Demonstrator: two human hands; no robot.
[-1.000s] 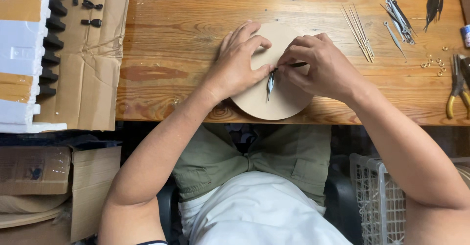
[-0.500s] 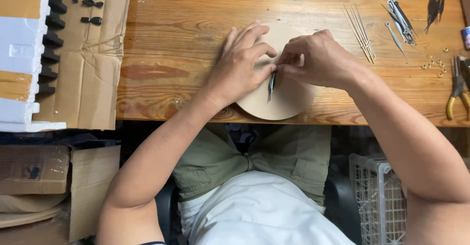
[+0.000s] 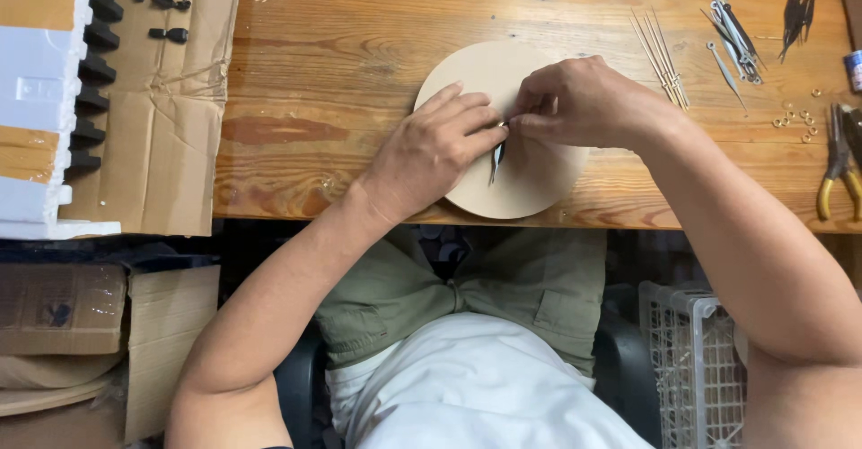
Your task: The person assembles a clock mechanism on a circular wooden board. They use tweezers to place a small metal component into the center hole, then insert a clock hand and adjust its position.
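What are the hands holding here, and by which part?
Both hands, left hand and right hand, pinch the upper end of a small metal pointer at the centre of the round disc; its tip hangs free.

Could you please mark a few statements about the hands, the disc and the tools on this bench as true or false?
1. Both hands, left hand and right hand, meet over the round pale disc. True.
2. The disc lies on the cardboard sheet. False: it lies on the wooden table.
3. A slim metal pointer hangs down from the fingertips. True.
4. The yellow-handled pliers are in the right hand. False: they lie at the table's right edge.
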